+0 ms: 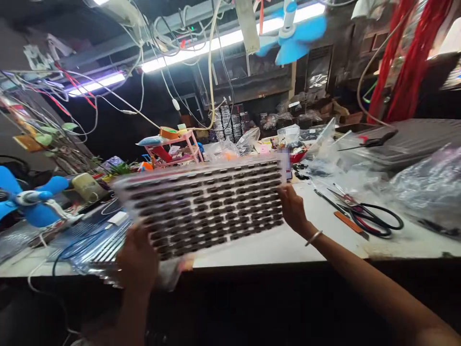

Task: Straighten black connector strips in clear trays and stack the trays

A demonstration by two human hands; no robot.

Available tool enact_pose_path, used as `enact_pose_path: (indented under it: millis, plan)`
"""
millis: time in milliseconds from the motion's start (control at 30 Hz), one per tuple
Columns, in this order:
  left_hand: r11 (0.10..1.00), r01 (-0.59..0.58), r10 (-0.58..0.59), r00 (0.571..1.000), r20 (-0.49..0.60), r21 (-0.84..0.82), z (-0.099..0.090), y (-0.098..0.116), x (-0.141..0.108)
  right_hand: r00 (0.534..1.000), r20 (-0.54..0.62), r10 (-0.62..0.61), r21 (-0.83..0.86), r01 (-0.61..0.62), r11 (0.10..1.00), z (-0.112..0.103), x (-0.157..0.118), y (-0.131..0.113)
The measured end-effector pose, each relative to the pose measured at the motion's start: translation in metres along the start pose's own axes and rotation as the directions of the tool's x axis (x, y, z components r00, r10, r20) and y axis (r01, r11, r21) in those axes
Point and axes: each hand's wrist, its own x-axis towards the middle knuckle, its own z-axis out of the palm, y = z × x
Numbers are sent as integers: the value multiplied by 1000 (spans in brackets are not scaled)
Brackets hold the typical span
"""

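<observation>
A clear plastic tray (212,206) filled with rows of small dark parts is held up, tilted, above the front of the white table (302,245). My left hand (139,254), blurred by motion, grips its lower left edge. At the right edge my right hand (293,207) has its fingers closed on the tray; a light band circles that wrist. What the small dark parts are, I cannot tell. Below and left of the tray lies a stack of shiny plastic trays (108,245), close to my left hand.
Large black-handled scissors (374,218) and an orange strip (347,222) lie to the right, near crumpled clear plastic bags (428,187). A blue fan (34,197) stands at left. A pink rack (173,146) is behind the tray; cables (212,62) hang overhead.
</observation>
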Motion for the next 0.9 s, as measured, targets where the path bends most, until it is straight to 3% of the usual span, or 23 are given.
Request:
enact_pose_path:
  millis: [67,100,200,267,333,467,533,600,733,833,900]
  plan:
    - [1000,-5,7,997,74,-27,33,26,-8,993,25,117,-86,-115,990,-17,-21,19]
    - [999,-15,21,985,171,-36,49,36,-12,984,56,168,-134,-159,978,-24,-30,28]
    - [998,-52,34,875,483,24,93,51,-22,938,147,315,-286,-265,921,-34,-48,53]
    - [994,-80,20,812,583,78,117,53,-27,896,195,400,-375,-308,874,-34,-53,64]
    - [989,-82,-10,790,613,121,133,49,-32,853,235,466,-448,-330,831,-34,-58,72]
    - [984,-99,-28,731,682,147,140,38,-43,796,296,528,-521,-329,788,-37,-76,78]
    - [985,-149,48,705,707,82,137,35,-48,816,290,499,-503,-314,805,-40,-86,81]
    - [979,-195,103,708,698,54,136,36,-51,852,260,454,-474,-297,829,-42,-93,84]
    - [962,-227,62,723,688,152,140,43,-48,873,239,424,-541,-243,805,-39,-90,88]
    - [941,-272,48,700,712,204,138,45,-44,893,285,349,-596,-120,794,-38,-83,86]
    - [916,-328,54,673,738,232,132,45,-41,906,346,243,-621,27,783,-40,-80,86]
